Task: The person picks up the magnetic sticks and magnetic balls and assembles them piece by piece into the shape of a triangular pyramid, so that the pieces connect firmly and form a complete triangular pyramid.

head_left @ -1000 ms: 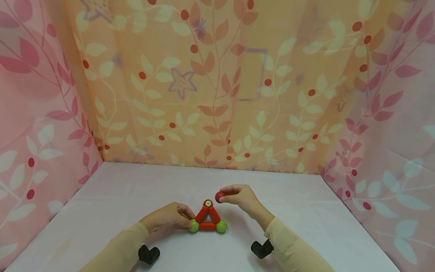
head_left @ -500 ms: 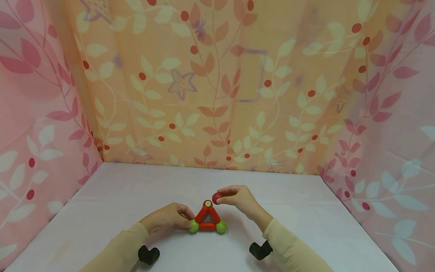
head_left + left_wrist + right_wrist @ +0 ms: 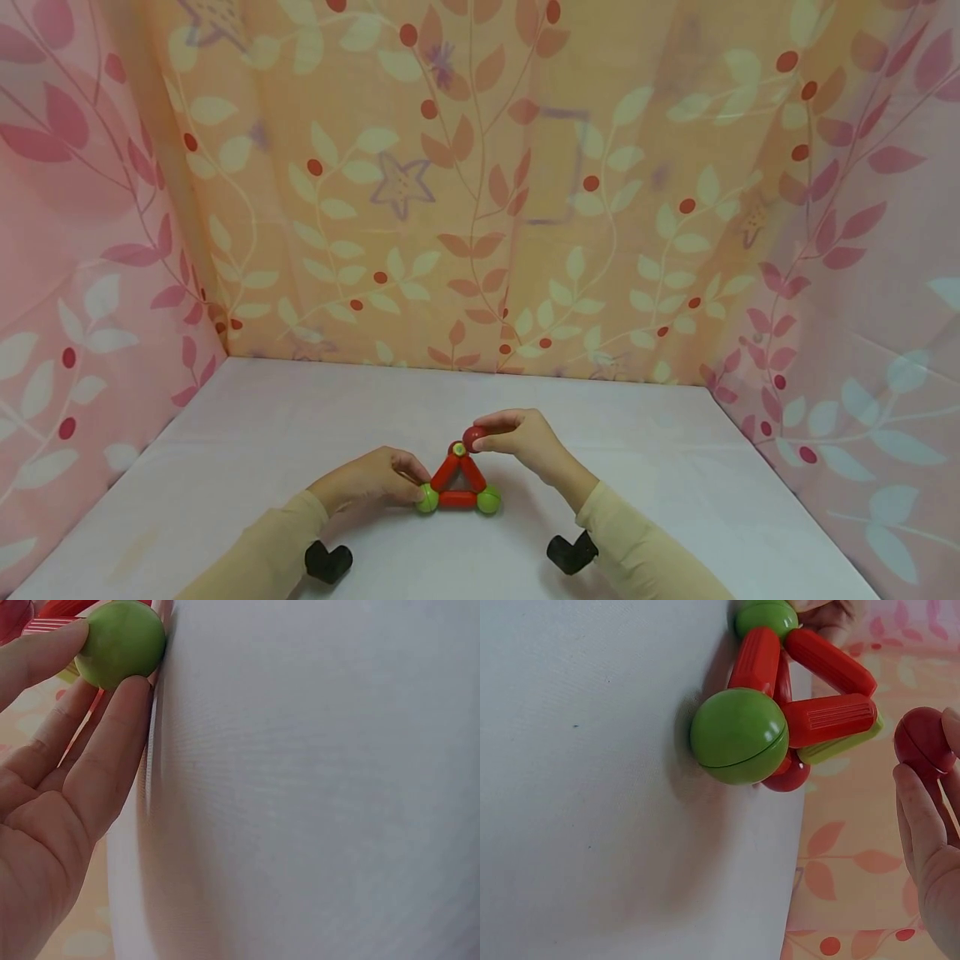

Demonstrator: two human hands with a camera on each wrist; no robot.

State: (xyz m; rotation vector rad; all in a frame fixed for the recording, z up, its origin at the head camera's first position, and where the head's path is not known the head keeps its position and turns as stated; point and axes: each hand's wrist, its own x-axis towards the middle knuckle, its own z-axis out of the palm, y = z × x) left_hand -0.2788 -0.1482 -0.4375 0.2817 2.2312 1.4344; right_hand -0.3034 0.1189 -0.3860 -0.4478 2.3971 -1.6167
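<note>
A small frame of magnetic-looking rods and balls stands on the white table, its red rods [image 3: 457,499] making a triangle in the head view. Green balls form its two near corners, the right one [image 3: 489,499] untouched. My left hand [image 3: 382,481] pinches the left green ball [image 3: 120,643] between thumb and fingers, low against the table. Behind, in the right wrist view, show a yellow-green rod [image 3: 841,742] and a red ball [image 3: 789,777] of the frame. My right hand [image 3: 534,437] pinches a loose red ball [image 3: 922,739] beside the rod ends at the apex.
The white table [image 3: 300,417] spreads around the frame. Patterned cloth walls [image 3: 480,250] stand behind it and on both sides. Black angled pieces [image 3: 328,562] sit at each wrist.
My right hand has moved slightly left, bringing the red ball from right of the apex to overlapping it in the head view. The left hand and the frame stay put.
</note>
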